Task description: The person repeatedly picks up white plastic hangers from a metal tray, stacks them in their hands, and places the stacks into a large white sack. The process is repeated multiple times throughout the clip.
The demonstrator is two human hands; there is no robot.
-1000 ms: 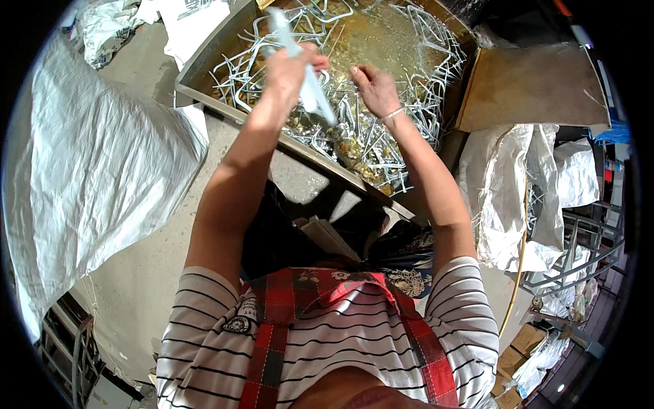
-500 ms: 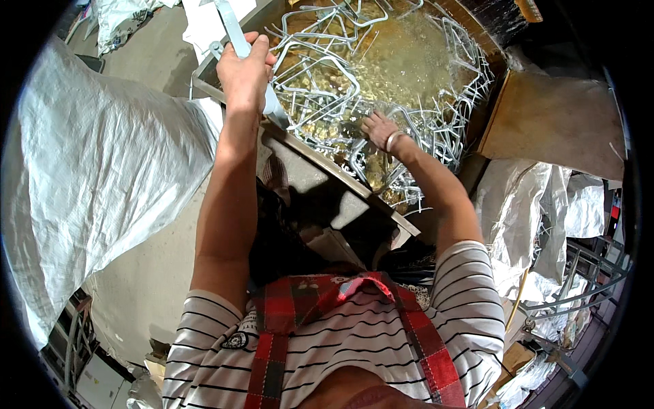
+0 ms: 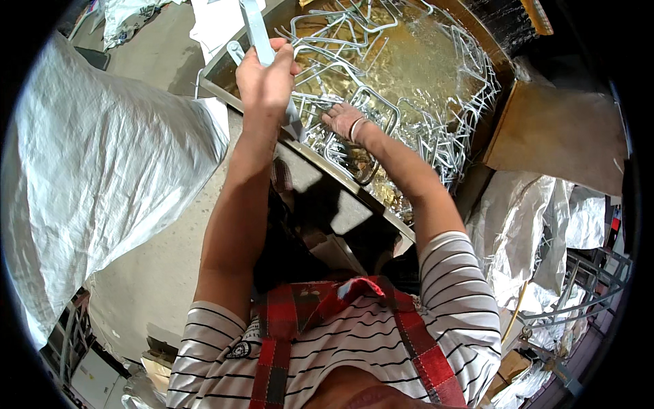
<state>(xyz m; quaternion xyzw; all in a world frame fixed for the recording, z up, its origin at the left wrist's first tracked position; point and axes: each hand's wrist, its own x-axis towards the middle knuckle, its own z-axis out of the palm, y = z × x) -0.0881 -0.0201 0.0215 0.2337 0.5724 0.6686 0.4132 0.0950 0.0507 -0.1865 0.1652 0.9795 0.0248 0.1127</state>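
My left hand is closed round a flat grey metal bar with a rounded tab at its side. The bar slants down past my wrist to the tank's near rim. My right hand, with a pale band at the wrist, reaches down into the tank among silvery bent metal rods. Its fingers are curled round a bent rod that loops about the hand; the fingertips are partly hidden. The metal tank holds yellowish, rippled liquid, with rods heaped at the far left and along the right side.
A big white woven sack bulges at the left. Right of the tank stand a brown board and more pale sacks. Metal racking lies at the lower right. White sheets lie beyond the tank's left corner.
My right hand has moved left through the tank, closer to my left hand, and a looped rod has shifted with it. The left hand still grips the bar; the whole view has shifted slightly.
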